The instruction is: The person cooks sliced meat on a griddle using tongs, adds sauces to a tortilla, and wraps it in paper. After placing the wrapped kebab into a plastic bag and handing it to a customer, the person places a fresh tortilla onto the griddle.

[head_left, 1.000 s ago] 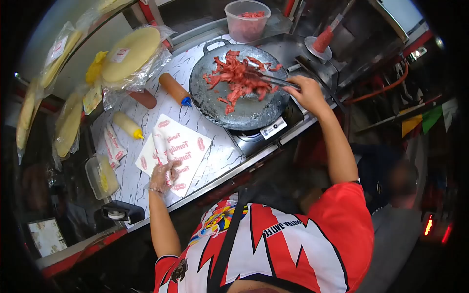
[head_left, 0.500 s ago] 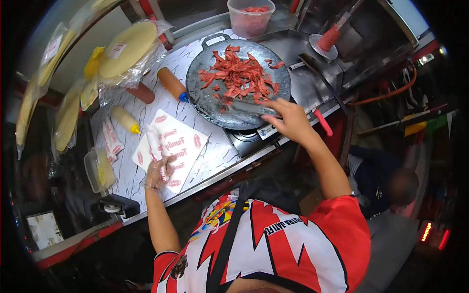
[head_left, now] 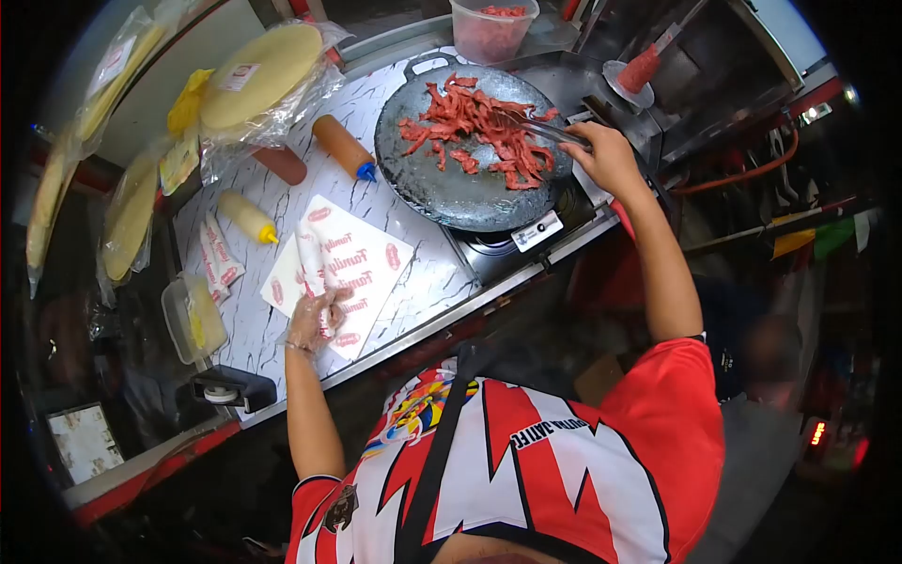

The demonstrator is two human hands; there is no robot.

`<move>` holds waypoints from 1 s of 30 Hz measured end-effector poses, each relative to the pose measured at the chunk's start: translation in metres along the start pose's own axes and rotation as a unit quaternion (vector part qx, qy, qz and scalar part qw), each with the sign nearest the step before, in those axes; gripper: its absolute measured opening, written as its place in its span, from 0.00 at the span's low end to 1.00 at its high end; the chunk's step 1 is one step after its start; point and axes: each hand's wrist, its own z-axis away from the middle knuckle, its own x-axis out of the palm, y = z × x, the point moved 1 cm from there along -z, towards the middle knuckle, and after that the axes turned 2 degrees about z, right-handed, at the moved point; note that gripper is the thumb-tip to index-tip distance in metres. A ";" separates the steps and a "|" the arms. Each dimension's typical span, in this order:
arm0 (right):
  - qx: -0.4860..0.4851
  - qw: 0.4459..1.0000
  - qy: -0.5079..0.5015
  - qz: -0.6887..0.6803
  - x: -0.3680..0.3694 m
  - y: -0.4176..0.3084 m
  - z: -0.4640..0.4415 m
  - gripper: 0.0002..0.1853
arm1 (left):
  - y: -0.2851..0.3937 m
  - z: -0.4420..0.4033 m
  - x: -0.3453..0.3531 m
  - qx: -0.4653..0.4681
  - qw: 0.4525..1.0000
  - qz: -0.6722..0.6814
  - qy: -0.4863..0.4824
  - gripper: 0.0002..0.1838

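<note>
My left hand (head_left: 316, 318), in a clear plastic glove, is closed around a slim roll wrapped in printed paper (head_left: 311, 258). The roll lies over a flat sheet of printed wrapping paper (head_left: 368, 273) on the counter. My bare right hand (head_left: 604, 155) grips metal tongs (head_left: 550, 131) by the near end, and their tips are in a heap of red meat strips (head_left: 470, 115). This meat is spread over a round, dark griddle (head_left: 423, 188), mostly on its far and right side. The tongs' tips are partly hidden among the strips.
Sauce bottles with a blue cap (head_left: 343, 148) and a yellow cap (head_left: 246, 217) lie left of the griddle. Another wrapped roll (head_left: 220, 258) and a plastic tub (head_left: 193, 320) are farther left. Bagged flatbreads (head_left: 263, 75) hang above. A meat spit (head_left: 640, 70) stands at the back right.
My right hand has moved up and right with the tongs, from the griddle's near edge to its right side. The meat has shifted and spread. My left hand keeps hold of the wrapped roll.
</note>
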 end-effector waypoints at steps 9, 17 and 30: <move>0.007 0.996 -0.016 -0.084 0.037 -0.101 -0.039 0.23 | -0.001 0.001 -0.001 -0.016 1.000 0.011 -0.019 0.18; 0.049 0.998 -0.031 0.008 -0.039 -0.043 -0.048 0.23 | 0.006 -0.001 -0.005 -0.007 0.998 -0.041 -0.042 0.20; 0.040 0.995 -0.086 0.023 -0.019 -0.049 -0.066 0.21 | 0.002 0.000 0.006 -0.015 0.999 -0.020 0.026 0.21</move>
